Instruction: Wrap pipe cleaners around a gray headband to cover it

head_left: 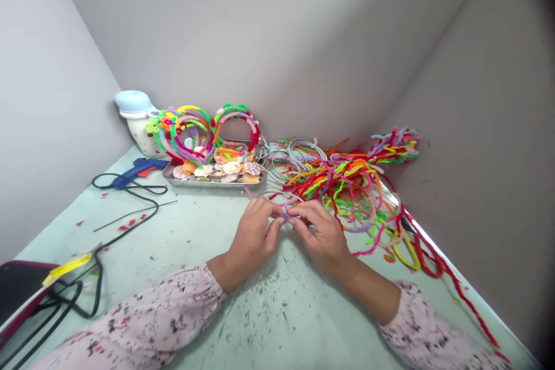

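Purple pipe cleaner [285, 212] pinched between two hands

The left hand's [259, 231] and right hand's [319, 235] fingertips grasped it in the narrow gap between them; the metal tray of seashells [217, 182] sat just beyond the left fingers.

Between 9 and 10 o'clock, 1 blue-lidded white cup [141, 128]; at 8 o'clock, 1 dark, red-edged object [21, 279].

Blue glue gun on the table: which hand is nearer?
Left. The left hand is out to the right of the glue gun; the right hand is farther right.
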`<state>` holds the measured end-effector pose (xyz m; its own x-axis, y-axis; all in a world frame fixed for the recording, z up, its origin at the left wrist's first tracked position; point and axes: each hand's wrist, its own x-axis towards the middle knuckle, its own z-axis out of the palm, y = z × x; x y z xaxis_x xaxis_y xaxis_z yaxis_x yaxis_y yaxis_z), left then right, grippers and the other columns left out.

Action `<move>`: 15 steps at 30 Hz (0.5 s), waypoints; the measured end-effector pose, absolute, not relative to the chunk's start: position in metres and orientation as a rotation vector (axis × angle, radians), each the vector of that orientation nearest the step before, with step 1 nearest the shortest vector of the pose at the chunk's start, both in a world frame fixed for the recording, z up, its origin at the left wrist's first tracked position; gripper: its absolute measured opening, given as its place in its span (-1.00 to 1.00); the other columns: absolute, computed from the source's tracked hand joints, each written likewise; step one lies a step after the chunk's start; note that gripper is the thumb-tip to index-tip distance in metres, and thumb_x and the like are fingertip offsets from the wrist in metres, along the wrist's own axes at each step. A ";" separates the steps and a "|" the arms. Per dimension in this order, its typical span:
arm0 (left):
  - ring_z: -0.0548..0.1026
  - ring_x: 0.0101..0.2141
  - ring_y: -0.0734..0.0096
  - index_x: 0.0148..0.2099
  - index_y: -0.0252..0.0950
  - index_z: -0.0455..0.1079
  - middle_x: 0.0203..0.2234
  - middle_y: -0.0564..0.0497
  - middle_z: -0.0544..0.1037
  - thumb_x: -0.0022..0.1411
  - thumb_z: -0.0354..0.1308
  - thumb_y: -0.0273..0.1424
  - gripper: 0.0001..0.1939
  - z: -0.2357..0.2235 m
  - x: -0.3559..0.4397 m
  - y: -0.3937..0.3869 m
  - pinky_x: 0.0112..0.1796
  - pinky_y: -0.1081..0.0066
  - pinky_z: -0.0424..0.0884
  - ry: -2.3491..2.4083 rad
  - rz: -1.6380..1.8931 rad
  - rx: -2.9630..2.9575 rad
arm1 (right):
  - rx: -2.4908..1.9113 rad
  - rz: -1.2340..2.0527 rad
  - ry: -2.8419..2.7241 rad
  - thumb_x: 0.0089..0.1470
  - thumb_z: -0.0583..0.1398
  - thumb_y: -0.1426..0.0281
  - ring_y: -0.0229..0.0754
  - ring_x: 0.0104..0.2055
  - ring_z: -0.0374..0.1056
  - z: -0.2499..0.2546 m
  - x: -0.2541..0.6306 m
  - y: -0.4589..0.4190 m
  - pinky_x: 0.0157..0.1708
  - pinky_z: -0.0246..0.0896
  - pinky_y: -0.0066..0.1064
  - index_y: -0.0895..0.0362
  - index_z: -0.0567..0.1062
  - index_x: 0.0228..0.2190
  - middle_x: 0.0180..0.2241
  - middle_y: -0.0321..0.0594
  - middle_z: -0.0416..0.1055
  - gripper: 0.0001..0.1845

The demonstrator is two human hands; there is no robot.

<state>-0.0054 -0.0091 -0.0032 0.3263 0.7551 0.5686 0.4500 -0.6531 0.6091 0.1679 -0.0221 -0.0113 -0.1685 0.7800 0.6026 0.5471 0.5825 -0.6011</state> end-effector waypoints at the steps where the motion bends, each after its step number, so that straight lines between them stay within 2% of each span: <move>1: 0.35 -0.25 0.30 -0.23 -0.27 0.32 -0.34 -0.03 0.43 0.27 0.02 -0.48 -0.94 -0.003 -0.005 -0.009 -0.21 0.29 0.29 1.074 1.245 2.257 | -1.079 0.300 -1.846 0.16 0.16 0.44 -0.17 -0.14 0.37 -0.011 0.168 -0.022 -0.15 0.34 -0.29 0.04 0.50 -0.18 -0.22 -0.17 0.43 -0.81; 15: 0.36 -0.26 0.29 -0.21 -0.26 0.32 -0.35 -0.04 0.43 0.28 0.02 -0.47 -0.93 -0.004 -0.005 -0.009 -0.21 0.28 0.29 1.073 1.244 2.272 | -1.102 0.281 -1.879 0.17 0.13 0.43 -0.16 -0.15 0.36 -0.008 0.167 -0.022 -0.14 0.32 -0.29 0.05 0.49 -0.22 -0.24 -0.19 0.41 -0.84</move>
